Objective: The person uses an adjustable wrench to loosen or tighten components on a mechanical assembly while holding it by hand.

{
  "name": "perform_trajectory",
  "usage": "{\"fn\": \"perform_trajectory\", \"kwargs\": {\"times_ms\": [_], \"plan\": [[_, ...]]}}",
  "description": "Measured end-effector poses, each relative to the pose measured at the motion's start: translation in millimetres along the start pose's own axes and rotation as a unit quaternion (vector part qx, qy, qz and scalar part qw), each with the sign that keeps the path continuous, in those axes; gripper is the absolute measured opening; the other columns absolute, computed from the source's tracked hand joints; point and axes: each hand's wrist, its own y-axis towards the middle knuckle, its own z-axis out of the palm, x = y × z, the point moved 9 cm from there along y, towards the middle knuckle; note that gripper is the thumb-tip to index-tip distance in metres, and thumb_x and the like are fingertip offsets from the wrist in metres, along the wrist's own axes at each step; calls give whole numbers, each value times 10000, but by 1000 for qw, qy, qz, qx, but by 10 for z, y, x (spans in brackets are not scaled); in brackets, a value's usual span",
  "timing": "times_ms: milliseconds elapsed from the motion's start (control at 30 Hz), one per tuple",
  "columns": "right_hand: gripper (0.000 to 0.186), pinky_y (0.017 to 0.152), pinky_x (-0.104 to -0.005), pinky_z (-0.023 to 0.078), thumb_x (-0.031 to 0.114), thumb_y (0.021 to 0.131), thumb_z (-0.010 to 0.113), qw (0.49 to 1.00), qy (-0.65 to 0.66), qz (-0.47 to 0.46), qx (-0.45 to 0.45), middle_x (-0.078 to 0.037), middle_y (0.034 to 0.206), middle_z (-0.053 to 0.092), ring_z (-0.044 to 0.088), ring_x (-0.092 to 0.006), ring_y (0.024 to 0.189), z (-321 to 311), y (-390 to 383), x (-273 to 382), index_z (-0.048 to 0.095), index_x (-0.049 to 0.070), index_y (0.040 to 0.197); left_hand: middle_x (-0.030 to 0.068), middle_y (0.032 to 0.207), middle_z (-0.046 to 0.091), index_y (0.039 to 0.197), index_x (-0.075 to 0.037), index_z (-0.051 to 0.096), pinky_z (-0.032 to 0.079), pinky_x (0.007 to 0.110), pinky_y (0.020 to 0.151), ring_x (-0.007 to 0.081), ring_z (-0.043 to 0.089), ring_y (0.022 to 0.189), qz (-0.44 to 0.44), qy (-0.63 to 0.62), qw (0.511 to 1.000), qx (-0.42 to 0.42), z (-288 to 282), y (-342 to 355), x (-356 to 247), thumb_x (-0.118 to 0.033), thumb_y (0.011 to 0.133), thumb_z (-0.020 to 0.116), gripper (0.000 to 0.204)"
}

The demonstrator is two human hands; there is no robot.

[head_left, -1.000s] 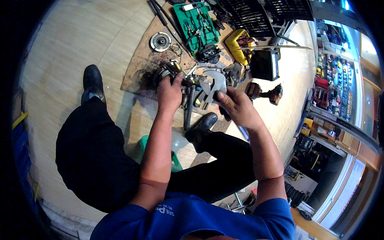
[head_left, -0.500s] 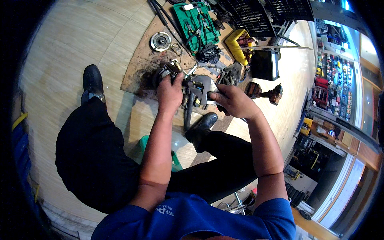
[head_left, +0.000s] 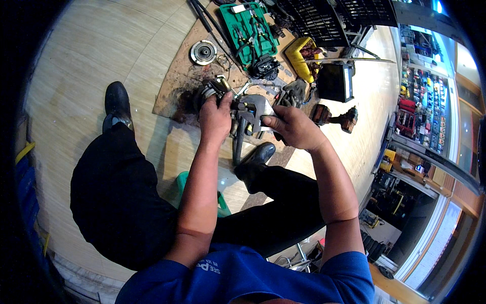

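Observation:
My left hand [head_left: 215, 117] is closed round a dark, greasy metal part [head_left: 206, 91] with a shiny rounded end, low over the stained board. Its fingers curl out of sight beneath the part. To the right of it, my right hand [head_left: 294, 127] grips a flat grey metal plate [head_left: 262, 113] by its right side, thumb on top. The plate's left side meets a dark stub [head_left: 243, 106] that reaches toward my left hand; whether they are joined, I cannot tell. Below the stub, a dark bar or tube [head_left: 240, 139] slants down beside my boot.
The brown board [head_left: 177, 81] bears a round metal disc [head_left: 203, 52], a green tool case [head_left: 249, 33], a yellow container [head_left: 299, 57] and dark gloves [head_left: 294, 93]. At right lie a black box [head_left: 334, 82] and a cordless power tool [head_left: 336, 119]. A green stool [head_left: 223, 205] shows under me.
My right hand and the grey plate have shifted very slightly left and the plate has tilted a little. My left hand stays where it was on the metal part.

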Motion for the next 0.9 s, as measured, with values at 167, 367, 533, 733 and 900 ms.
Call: {"fn": "perform_trajectory", "kwargs": {"times_ms": [167, 367, 533, 733, 900], "plan": [[362, 542, -294, 454, 340, 976, 593, 999, -37, -12, -19, -29, 684, 586, 546, -100, 591, -8, -6, 10, 614, -20, 1015, 239, 985, 682, 1093, 20, 637, 478, 429, 829, 389, 652, 935, -10, -9, 1000, -4, 17, -3, 30, -288, 940, 620, 345], [359, 577, -315, 458, 339, 975, 593, 997, -66, -24, -14, -54, 681, 584, 542, -116, 613, -26, 6, 22, 612, -17, 1016, 236, 980, 683, 1072, 25, 643, 476, 433, 827, 391, 650, 933, -18, -16, 1000, 3, 35, 21, 92, -294, 938, 623, 346], [390, 610, -368, 454, 372, 958, 603, 996, -89, -28, -10, -130, 693, 590, 561, -218, 649, -81, 30, 79, 619, -17, 969, 241, 976, 680, 1065, 27, 642, 475, 440, 824, 398, 647, 929, -7, 10, 1000, -10, -16, -17, -36, -292, 933, 626, 346], [413, 635, -406, 455, 395, 946, 609, 994, -94, -51, -23, -186, 717, 599, 586, -301, 679, -109, 52, 75, 632, -17, 938, 244, 976, 678, 1069, 16, 644, 476, 440, 826, 412, 640, 940, 14, 8, 1000, -10, 7, 12, -14, -283, 930, 625, 331], [428, 645, -431, 457, 400, 943, 608, 996, -72, -31, -29, -229, 733, 615, 612, -366, 685, -86, 37, 56, 638, -26, 930, 244, 975, 680, 1077, 14, 645, 478, 441, 824, 413, 643, 938, 14, -3, 1000, -12, 13, 19, 38, -289, 926, 628, 339]]}}
